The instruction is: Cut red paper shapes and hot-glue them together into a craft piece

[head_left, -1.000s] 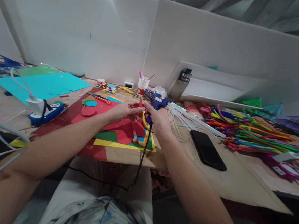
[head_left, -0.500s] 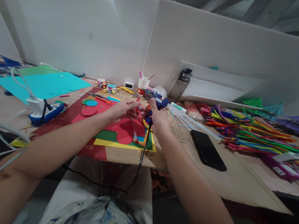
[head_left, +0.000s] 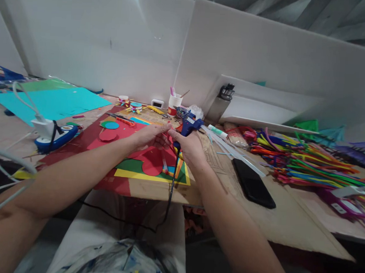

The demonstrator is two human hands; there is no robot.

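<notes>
My left hand [head_left: 154, 137] is closed, its fingertips pinching a small red paper piece [head_left: 168, 125] that is mostly hidden behind the fingers. My right hand [head_left: 190, 146] is wrapped around a blue glue gun [head_left: 192, 124], whose black cord [head_left: 172, 181] drops over the table edge. The right thumb and fingertips reach to the left hand, near the red piece. Below the hands lie a red paper shape with rounded ends [head_left: 152, 164], a green sheet [head_left: 129, 166] and a yellow sheet [head_left: 136, 176].
Left of the hands are an orange-handled cutter [head_left: 125, 121] and paper circles [head_left: 111, 125]. A paper cup [head_left: 174, 102] and a bottle [head_left: 220, 106] stand behind. To the right are clear glue sticks [head_left: 231, 147], a black phone [head_left: 254, 183] and piled pipe cleaners [head_left: 311, 154]. A power strip [head_left: 57, 139] sits left.
My right hand has turned the glue gun, its body now more upright and angled away. The right thumb has moved left to meet my left hand, and the red piece shows less.
</notes>
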